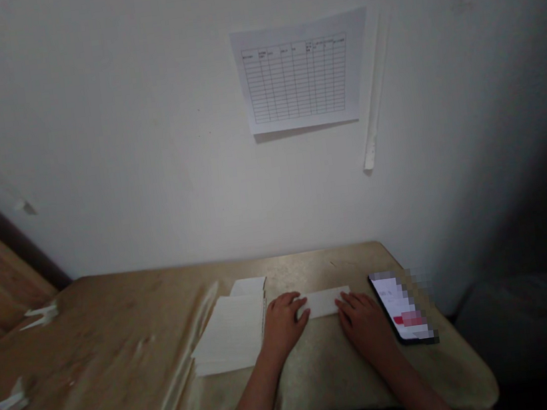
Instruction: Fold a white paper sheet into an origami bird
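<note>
A small white folded piece of paper [323, 302] lies flat on the cloth-covered table, wider than it is tall. At its left end my left hand [284, 318] grips the edge, with thumb and fingers curled in. My right hand [363, 321] grips the right end, its fingertips on the paper's edge. Just left of my left hand is a stack of white paper sheets [232, 331], with a smaller sheet [248, 286] showing behind it.
A lit phone [398, 309] lies right of my right hand. Folded white paper shapes [8, 407] sit at the table's left. The gold tablecloth [119, 333] is wrinkled. A printed table sheet [297, 77] hangs on the wall behind.
</note>
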Action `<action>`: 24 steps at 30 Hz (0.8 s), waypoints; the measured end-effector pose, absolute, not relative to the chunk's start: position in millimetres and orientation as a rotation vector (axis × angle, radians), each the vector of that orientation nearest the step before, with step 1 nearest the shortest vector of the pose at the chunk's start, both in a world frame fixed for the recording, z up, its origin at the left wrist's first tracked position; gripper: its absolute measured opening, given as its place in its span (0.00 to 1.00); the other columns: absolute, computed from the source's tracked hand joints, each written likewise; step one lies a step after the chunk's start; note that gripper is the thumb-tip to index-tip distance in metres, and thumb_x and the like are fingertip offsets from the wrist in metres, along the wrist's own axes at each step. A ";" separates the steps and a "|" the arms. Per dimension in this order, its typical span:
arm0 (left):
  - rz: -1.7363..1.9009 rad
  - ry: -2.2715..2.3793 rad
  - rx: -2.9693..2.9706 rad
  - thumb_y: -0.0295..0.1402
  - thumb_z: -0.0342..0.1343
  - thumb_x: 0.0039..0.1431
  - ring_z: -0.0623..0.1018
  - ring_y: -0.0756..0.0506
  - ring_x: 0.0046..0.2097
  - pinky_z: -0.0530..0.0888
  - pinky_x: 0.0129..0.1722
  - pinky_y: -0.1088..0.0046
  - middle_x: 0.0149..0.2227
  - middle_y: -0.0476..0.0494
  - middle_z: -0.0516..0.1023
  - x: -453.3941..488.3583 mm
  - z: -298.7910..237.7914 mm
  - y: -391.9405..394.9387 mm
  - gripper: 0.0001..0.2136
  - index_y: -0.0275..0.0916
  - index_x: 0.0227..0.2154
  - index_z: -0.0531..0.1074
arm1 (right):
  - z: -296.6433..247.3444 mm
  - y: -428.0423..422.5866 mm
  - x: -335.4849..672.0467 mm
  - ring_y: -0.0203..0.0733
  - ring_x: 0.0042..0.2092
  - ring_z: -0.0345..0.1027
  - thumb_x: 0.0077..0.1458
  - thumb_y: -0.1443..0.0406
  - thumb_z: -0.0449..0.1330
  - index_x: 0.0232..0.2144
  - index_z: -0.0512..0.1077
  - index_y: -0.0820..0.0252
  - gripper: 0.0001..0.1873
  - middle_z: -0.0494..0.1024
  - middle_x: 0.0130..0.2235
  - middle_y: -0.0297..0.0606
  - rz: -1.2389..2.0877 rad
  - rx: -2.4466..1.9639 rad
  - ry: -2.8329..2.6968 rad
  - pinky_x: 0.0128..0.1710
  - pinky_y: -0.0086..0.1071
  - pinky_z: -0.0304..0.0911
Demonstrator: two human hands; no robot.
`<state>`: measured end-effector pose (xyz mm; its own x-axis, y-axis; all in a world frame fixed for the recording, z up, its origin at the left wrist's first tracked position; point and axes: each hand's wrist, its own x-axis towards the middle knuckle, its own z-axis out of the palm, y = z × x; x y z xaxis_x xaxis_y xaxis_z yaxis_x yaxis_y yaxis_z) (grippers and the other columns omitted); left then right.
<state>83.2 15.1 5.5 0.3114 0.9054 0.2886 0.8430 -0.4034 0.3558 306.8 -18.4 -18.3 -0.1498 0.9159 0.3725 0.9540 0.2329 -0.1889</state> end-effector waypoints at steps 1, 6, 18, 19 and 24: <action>0.658 1.647 2.429 0.38 0.56 0.62 0.72 0.41 0.58 0.68 0.59 0.59 0.56 0.46 0.76 84.1 6.3 14.0 0.14 0.47 0.49 0.78 | -18.3 -18.3 306.6 0.49 0.58 0.66 0.63 0.65 0.50 0.53 0.74 0.54 0.19 0.75 0.57 0.40 -0.129 -1.720 -2.104 0.60 0.44 0.54; 0.596 1.714 2.439 0.39 0.56 0.63 0.71 0.41 0.59 0.66 0.59 0.58 0.57 0.46 0.75 85.9 6.4 11.0 0.15 0.49 0.51 0.76 | -18.7 -17.6 306.1 0.49 0.58 0.65 0.63 0.65 0.51 0.52 0.75 0.54 0.19 0.75 0.57 0.40 -0.118 -1.737 -2.097 0.59 0.43 0.55; 0.544 1.909 2.408 0.50 0.55 0.62 0.66 0.37 0.62 0.63 0.59 0.55 0.60 0.46 0.71 90.0 6.3 4.1 0.18 0.56 0.52 0.75 | -14.4 -16.7 305.2 0.47 0.57 0.65 0.65 0.62 0.49 0.47 0.76 0.54 0.17 0.76 0.54 0.41 -0.059 -1.737 -2.065 0.58 0.40 0.56; 0.537 1.919 2.397 0.50 0.55 0.61 0.66 0.37 0.62 0.62 0.59 0.55 0.60 0.45 0.71 91.6 7.8 3.3 0.18 0.56 0.52 0.76 | -13.1 -16.1 304.7 0.47 0.56 0.65 0.65 0.61 0.49 0.46 0.76 0.53 0.17 0.76 0.53 0.41 -0.050 -1.739 -2.056 0.57 0.40 0.56; 0.533 1.953 2.329 0.51 0.59 0.58 0.66 0.35 0.62 0.62 0.59 0.54 0.60 0.42 0.71 99.2 13.5 2.1 0.20 0.52 0.50 0.78 | -6.2 -12.7 299.0 0.48 0.52 0.66 0.62 0.59 0.54 0.39 0.75 0.53 0.12 0.76 0.48 0.41 -0.043 -1.781 -2.006 0.52 0.39 0.59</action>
